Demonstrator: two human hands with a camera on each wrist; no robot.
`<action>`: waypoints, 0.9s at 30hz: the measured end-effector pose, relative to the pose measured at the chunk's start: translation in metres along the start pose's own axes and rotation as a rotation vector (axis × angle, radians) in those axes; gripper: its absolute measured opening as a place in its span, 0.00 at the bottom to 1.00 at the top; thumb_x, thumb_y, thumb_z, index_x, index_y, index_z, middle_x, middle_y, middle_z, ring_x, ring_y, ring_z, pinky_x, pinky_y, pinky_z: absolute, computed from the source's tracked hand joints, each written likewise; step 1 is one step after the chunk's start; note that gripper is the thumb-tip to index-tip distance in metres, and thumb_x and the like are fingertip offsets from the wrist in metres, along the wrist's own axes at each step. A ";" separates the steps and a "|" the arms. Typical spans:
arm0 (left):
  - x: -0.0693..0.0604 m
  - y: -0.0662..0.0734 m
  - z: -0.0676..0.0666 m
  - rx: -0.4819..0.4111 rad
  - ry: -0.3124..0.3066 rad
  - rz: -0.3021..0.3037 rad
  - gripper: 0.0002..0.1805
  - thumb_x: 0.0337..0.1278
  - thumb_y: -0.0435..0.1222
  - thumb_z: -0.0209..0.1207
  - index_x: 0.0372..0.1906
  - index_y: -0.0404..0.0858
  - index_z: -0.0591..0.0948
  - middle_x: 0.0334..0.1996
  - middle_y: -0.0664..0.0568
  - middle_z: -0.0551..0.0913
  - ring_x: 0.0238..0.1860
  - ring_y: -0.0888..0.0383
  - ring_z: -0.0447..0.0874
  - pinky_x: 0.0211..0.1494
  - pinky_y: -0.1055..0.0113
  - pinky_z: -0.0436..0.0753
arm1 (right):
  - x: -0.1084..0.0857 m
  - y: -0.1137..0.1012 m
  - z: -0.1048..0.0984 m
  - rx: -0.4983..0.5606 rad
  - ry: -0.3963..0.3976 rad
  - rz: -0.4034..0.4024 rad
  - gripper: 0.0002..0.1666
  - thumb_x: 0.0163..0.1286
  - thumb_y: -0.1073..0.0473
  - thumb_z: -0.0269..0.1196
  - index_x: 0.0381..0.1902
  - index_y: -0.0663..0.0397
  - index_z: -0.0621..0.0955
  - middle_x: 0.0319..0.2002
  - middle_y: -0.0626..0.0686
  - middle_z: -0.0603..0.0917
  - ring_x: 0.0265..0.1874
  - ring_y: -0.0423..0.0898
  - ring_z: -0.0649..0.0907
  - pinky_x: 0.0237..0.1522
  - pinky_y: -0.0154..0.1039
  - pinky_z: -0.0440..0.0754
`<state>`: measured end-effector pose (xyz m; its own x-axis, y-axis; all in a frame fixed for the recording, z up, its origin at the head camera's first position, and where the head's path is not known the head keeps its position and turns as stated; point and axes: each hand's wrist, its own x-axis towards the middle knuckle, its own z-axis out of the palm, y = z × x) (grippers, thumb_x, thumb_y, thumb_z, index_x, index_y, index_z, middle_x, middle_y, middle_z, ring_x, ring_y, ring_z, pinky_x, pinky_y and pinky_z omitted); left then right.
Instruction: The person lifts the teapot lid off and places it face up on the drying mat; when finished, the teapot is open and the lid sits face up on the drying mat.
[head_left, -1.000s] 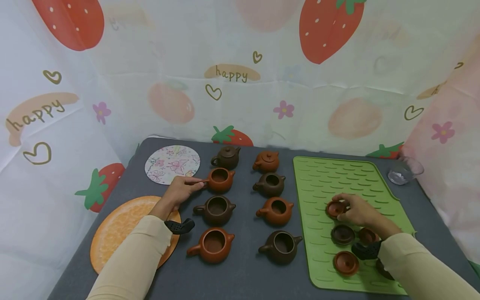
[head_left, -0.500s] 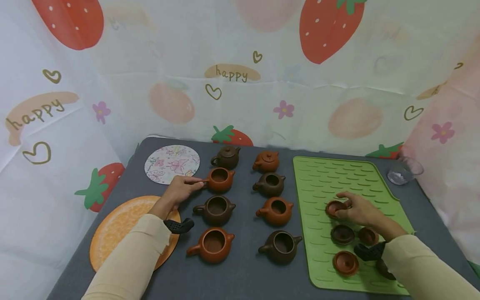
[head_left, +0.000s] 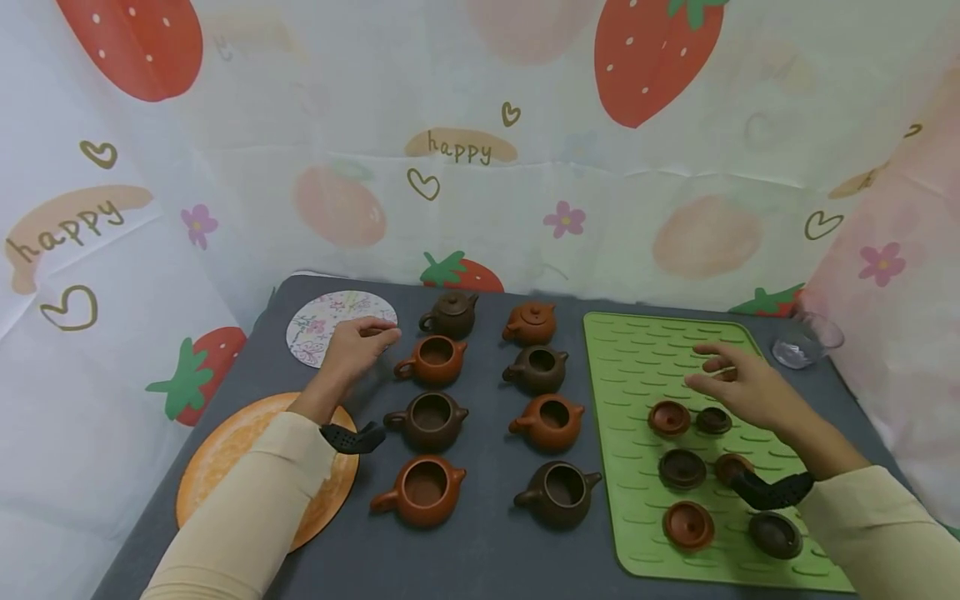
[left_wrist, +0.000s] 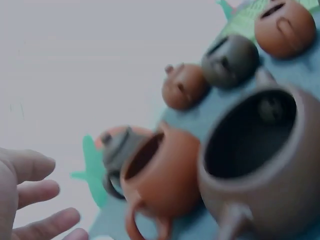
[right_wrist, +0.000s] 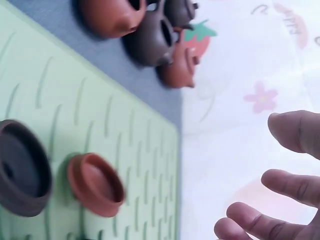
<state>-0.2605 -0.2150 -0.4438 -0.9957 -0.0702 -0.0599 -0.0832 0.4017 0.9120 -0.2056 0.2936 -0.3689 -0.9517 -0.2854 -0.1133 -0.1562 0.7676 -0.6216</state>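
My left hand hovers beside the handle of a lidless orange-brown teapot, apart from it. Its fingers are relaxed and hold nothing. My right hand is raised over the green mat, fingers spread and holding nothing. Below it on the mat lie a reddish lid, a small dark lid and several other lids, such as the dark lid. A reddish lid is partly hidden by the wrist strap. In the right wrist view an orange-brown lid lies near the spread fingers.
Two columns of teapots stand mid-table. The rear dark teapot and orange teapot wear lids; the others, like the dark teapot, are uncovered. Left are a floral round mat and an orange-slice mat. A glass pitcher stands far right.
My left hand has let go of the orange-brown teapot's handle and lifted away up and left. My right hand has released the reddish lid, left it on the mat, and risen up and right.
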 end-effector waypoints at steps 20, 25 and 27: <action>0.011 0.069 0.058 -0.163 -0.008 0.175 0.16 0.60 0.39 0.64 0.51 0.38 0.84 0.43 0.45 0.82 0.40 0.43 0.81 0.39 0.56 0.81 | 0.035 -0.053 0.005 0.099 0.179 -0.188 0.27 0.72 0.50 0.59 0.65 0.54 0.72 0.53 0.61 0.76 0.48 0.57 0.78 0.44 0.57 0.75; 0.018 0.072 0.079 -0.177 -0.023 0.113 0.15 0.59 0.41 0.65 0.51 0.42 0.85 0.44 0.48 0.82 0.38 0.48 0.81 0.36 0.58 0.81 | 0.052 -0.058 0.011 0.133 0.162 -0.186 0.29 0.72 0.49 0.59 0.66 0.54 0.71 0.54 0.61 0.76 0.50 0.57 0.76 0.46 0.59 0.74; 0.020 0.070 0.088 -0.203 -0.039 0.079 0.15 0.59 0.41 0.65 0.51 0.43 0.85 0.45 0.49 0.82 0.36 0.50 0.80 0.33 0.60 0.79 | 0.061 -0.059 0.015 0.155 0.162 -0.181 0.29 0.72 0.48 0.59 0.66 0.54 0.71 0.54 0.61 0.75 0.51 0.57 0.76 0.47 0.59 0.73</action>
<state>-0.2901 -0.1082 -0.4167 -1.0000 -0.0091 0.0033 0.0013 0.2123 0.9772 -0.2502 0.2230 -0.3508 -0.9439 -0.3045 0.1277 -0.2967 0.6123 -0.7328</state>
